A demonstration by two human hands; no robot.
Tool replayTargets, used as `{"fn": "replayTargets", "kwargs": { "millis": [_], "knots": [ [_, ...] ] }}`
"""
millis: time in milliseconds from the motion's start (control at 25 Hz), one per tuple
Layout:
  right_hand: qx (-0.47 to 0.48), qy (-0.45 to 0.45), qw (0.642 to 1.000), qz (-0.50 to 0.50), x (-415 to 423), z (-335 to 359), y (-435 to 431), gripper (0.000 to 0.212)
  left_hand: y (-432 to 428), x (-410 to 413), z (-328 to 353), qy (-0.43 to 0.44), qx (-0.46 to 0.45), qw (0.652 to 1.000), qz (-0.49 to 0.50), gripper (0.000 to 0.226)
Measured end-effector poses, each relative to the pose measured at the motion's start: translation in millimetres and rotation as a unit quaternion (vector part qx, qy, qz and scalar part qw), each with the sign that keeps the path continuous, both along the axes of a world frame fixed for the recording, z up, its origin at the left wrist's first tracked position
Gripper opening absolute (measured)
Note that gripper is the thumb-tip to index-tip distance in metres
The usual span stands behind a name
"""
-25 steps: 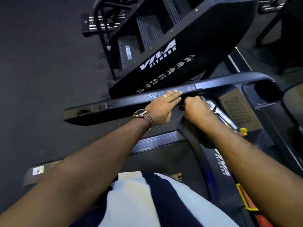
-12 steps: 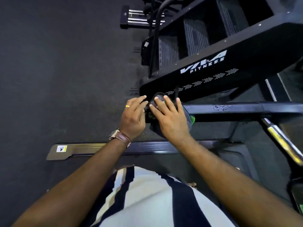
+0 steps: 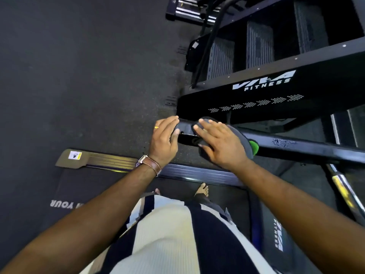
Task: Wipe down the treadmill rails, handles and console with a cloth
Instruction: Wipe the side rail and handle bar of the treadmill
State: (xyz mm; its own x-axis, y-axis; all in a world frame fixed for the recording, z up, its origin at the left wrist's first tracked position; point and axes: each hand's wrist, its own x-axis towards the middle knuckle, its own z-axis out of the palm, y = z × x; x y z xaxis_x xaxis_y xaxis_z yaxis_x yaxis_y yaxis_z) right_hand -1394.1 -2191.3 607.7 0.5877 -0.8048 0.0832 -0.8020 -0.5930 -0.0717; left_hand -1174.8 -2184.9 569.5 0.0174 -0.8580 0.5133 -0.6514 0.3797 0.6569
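Treadmill wiping is at the handrail stage, and I judge that much is left. At the bottom of the frame stands the person in a striped shirt, a bare foot (image 3: pixel 202 189) on the dark treadmill belt (image 3: pixel 83 192). Just above it runs the ribbed grey side rail (image 3: pixel 110 160), which nothing touches; whether it has been wiped cannot be told.

At mid-frame the hands sit side by side, slightly apart, on the near end of the long black handrail bar (image 3: pixel 296 150). The left hand (image 3: pixel 165 139), with a brown-strapped wristwatch (image 3: pixel 147 163), rests on the bar's end, fingers fairly straight. The right hand (image 3: pixel 219 143) lies flat, fingers spread, pressing the dark grey cloth with a green edge (image 3: pixel 244 142) onto the bar.

Toward the right the bar shows a speckled patch the cloth does not cover. The console is out of view. Beyond, upper right, stands a black stair machine marked VIVA FITNESS (image 3: pixel 276 99).
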Motion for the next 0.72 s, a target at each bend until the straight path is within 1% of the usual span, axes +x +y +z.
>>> {"fn": "replayTargets", "kwargs": {
  "millis": [80, 120, 160, 200, 280, 320, 360, 400, 480, 520, 560, 600, 640, 720],
  "knots": [
    [0.051, -0.040, 0.991, -0.116, 27.8, 7.0, -18.6, 0.050, -0.1, -3.0, 1.0, -0.007, -0.002, 1.000, 0.015, 0.025],
    [0.091, -0.058, 0.984, -0.139, 46.9, 14.6, -26.2, 0.050, 0.0, -4.4, 1.0, -0.009, -0.002, 1.000, 0.022, 0.026],
    [0.115, -0.059, 0.985, -0.113, 57.3, 19.2, -29.1, 0.051, 1.2, -5.8, 0.7, -0.007, 0.001, 1.000, 0.030, 0.027],
    [0.123, -0.060, 0.989, -0.063, 57.3, 20.8, -28.3, 0.052, 3.6, -7.4, 0.4, 0.002, 0.007, 0.999, 0.041, 0.028],
    [0.131, -0.078, 0.988, 0.030, 29.6, 23.4, -28.4, 0.052, 7.2, -13.9, 2.8, 0.048, 0.036, 0.995, 0.077, 0.026],
    [0.148, -0.084, 0.985, 0.029, 12.1, 23.8, -33.0, 0.049, 7.1, -17.6, 5.3, 0.089, 0.061, 0.989, 0.103, 0.026],
    [0.175, -0.083, 0.981, -0.001, -0.3, 19.7, -43.7, 0.043, 6.6, -21.4, 7.7, 0.136, 0.091, 0.978, 0.129, 0.026],
    [0.236, -0.081, 0.967, -0.044, -3.3, 22.0, -58.1, 0.036, 5.9, -25.5, 10.3, 0.177, 0.121, 0.965, 0.153, 0.026],
    [0.412, -0.102, 0.895, -0.140, 12.9, 27.3, -99.1, 0.032, 4.9, -33.0, 16.6, 0.228, 0.163, 0.942, 0.184, 0.028],
    [0.480, -0.097, 0.859, -0.151, 23.7, 31.1, -115.7, 0.030, 4.1, -34.5, 19.1, 0.243, 0.173, 0.935, 0.192, 0.029],
    [0.522, -0.072, 0.839, -0.136, 34.0, 33.6, -128.3, 0.025, 3.6, -35.4, 21.2, 0.254, 0.180, 0.930, 0.197, 0.029],
    [0.559, -0.091, 0.811, -0.145, 42.4, 35.1, -132.4, 0.023, 2.9, -35.5, 22.6, 0.263, 0.187, 0.925, 0.198, 0.029],
    [0.567, -0.115, 0.803, -0.142, 44.2, 31.1, -133.8, 0.026, 2.8, -36.1, 23.4, 0.272, 0.196, 0.921, 0.200, 0.029],
    [0.599, -0.087, 0.791, -0.082, 34.7, 24.3, -136.4, 0.025, 1.5, -37.8, 23.0, 0.302, 0.210, 0.905, 0.215, 0.029]
  ]
}}
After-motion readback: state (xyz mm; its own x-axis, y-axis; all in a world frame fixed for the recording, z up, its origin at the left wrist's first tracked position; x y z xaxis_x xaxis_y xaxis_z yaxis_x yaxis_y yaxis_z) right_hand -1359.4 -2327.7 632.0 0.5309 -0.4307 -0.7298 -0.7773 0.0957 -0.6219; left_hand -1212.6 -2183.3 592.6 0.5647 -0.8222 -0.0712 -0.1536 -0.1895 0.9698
